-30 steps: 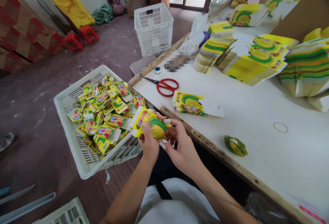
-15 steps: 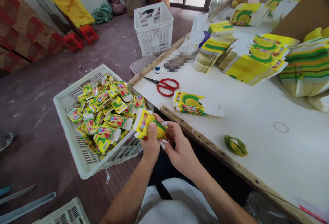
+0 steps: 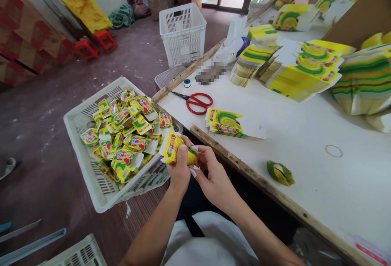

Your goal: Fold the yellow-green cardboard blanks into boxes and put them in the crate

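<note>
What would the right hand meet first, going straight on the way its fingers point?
Probably the yellow box in the left hand; the right hand seems to touch its end, though depth is unclear.

Two hands, a left [image 3: 181, 170] and a right [image 3: 215, 174], share one yellow carton [image 3: 171, 148] mid-frame. Four pale crates by my reckoning: one at centre left [image 3: 71, 125], one at upper centre [image 3: 182, 34], one cut off at lower left [image 3: 81, 253], one at upper right, partly hidden [image 3: 265, 0]. The packed cartons [image 3: 134, 129] at centre left overlap too much for me to number. Two red stools [image 3: 87, 49] at upper left. Near the centre, one pair of scissors [image 3: 200, 104], one small roll [image 3: 187, 83] and one small carton stack [image 3: 224, 123]; right of centre, one thin ring [image 3: 333, 151] and one green peel [image 3: 280, 172].
</note>
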